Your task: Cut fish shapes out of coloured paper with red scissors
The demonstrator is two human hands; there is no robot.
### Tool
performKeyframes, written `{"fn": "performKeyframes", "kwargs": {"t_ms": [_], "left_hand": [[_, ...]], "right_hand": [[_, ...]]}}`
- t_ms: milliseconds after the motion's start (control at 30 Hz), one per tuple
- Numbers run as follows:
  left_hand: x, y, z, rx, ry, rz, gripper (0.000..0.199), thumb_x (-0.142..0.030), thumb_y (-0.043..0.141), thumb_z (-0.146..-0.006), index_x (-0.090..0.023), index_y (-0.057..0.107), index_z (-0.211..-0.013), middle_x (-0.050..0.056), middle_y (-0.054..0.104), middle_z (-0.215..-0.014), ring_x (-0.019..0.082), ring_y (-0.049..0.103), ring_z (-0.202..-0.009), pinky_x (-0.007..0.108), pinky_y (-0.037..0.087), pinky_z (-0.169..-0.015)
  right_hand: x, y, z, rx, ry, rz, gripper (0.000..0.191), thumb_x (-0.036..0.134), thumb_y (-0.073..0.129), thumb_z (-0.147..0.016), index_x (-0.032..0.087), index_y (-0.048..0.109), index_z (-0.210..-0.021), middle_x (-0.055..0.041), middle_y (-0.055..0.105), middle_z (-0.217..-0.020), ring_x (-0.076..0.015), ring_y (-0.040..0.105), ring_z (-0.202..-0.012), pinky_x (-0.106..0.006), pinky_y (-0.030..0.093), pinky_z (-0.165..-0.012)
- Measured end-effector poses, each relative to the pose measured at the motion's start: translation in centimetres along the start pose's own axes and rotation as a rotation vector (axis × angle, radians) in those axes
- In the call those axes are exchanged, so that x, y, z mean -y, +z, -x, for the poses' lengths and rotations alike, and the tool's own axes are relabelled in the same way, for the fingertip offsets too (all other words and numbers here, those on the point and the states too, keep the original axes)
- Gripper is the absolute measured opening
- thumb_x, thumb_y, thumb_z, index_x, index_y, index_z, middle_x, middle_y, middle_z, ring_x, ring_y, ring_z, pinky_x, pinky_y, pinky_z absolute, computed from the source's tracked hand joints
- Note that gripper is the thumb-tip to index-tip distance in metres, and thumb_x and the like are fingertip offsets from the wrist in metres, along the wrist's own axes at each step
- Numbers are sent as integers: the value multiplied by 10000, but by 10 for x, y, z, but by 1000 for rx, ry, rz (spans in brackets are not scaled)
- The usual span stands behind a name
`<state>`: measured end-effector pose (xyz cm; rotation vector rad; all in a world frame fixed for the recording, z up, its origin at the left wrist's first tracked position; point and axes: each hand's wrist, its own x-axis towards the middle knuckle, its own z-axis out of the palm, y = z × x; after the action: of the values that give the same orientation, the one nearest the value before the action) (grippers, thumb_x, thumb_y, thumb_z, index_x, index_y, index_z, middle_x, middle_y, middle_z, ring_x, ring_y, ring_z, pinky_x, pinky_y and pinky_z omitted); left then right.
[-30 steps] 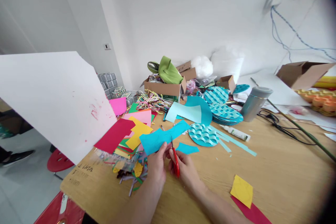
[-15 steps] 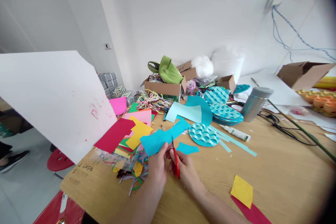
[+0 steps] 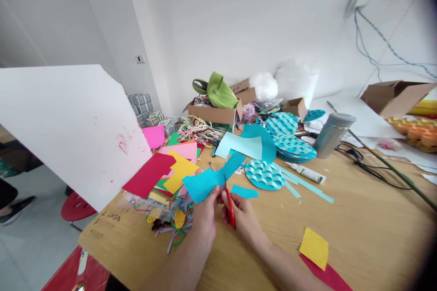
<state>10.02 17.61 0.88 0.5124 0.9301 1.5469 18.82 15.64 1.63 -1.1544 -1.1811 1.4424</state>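
Note:
My left hand pinches the lower edge of a blue sheet of paper, which is held above the table and has a narrower strip reaching toward the upper right. Closed around red-handled scissors is my right hand; the blades touch the sheet near its right part. A loose blue paper scrap lies just beyond my right hand. To the right of the sheet rests a blue disc with wavy pale strips. Crimson paper and yellow paper lie to the left.
Paper scraps in a plastic bag lie left of my hands. A glue bottle, a grey flask and stacked discs stand or lie to the right. A green stick crosses the right side. Behind is a cardboard box.
The blue sheet's narrow right strip has tilted and dipped slightly at the scissors. My right hand and the scissors have shifted a little; my left hand stays nearly in place.

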Motion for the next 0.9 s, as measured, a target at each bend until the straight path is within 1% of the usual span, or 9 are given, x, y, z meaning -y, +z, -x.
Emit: {"fn": "performKeyframes", "kwargs": {"t_ms": [100, 200, 333, 433, 667, 733, 900], "left_hand": [[-2, 1, 1, -5, -9, -9, 468, -263, 815, -531, -140, 653, -953, 93, 707, -885, 231, 673, -832, 317, 540, -716], [-3, 1, 1, 20, -3, 16, 478, -257, 814, -538, -142, 643, -969, 108, 700, -938, 232, 674, -826, 327, 542, -712], [-2, 1, 1, 5, -16, 23, 435, -250, 812, -539, -143, 651, -929, 117, 691, -992, 225, 673, -809, 333, 538, -714], [-3, 1, 0, -7, -28, 15, 397, -243, 808, -536, -134, 662, -888, 113, 700, -958, 216, 672, -776, 324, 533, -698], [-8, 1, -1, -5, -55, 33, 311, -257, 805, -512, -108, 677, -753, 84, 709, -765, 181, 658, -659, 292, 509, -656], [-9, 0, -2, -24, -56, 32, 308, -257, 803, -509, -110, 676, -748, 82, 708, -755, 179, 656, -650, 297, 505, -663], [-7, -2, -7, -64, -33, 33, 318, -252, 807, -499, -122, 678, -760, 88, 714, -779, 205, 670, -715, 325, 509, -720]], "right_hand": [[0, -1, 0, 5, 0, 7, 576, 714, 511, -703, 145, 561, -776, 31, 522, -447, -117, 454, -401, -231, 292, -416], [-1, 0, 0, 8, -4, 6, 570, 709, 504, -715, 148, 565, -790, 33, 521, -453, -116, 456, -402, -229, 294, -417], [-1, 0, 0, 4, 5, 23, 577, 720, 488, -717, 154, 573, -799, 35, 521, -453, -112, 446, -392, -230, 295, -414], [0, 0, 0, 4, 5, 37, 593, 730, 490, -704, 150, 577, -788, 35, 518, -447, -112, 440, -387, -232, 297, -414], [-3, 0, 0, 11, 6, 34, 560, 706, 492, -726, 152, 559, -780, 37, 526, -446, -108, 443, -385, -226, 303, -408], [-4, 0, 0, 9, 13, 31, 554, 700, 492, -731, 152, 559, -777, 38, 523, -441, -107, 445, -381, -223, 300, -403], [-5, 1, 0, 1, 46, 11, 545, 691, 505, -728, 152, 565, -774, 34, 536, -447, -107, 456, -375, -217, 286, -391]]}}
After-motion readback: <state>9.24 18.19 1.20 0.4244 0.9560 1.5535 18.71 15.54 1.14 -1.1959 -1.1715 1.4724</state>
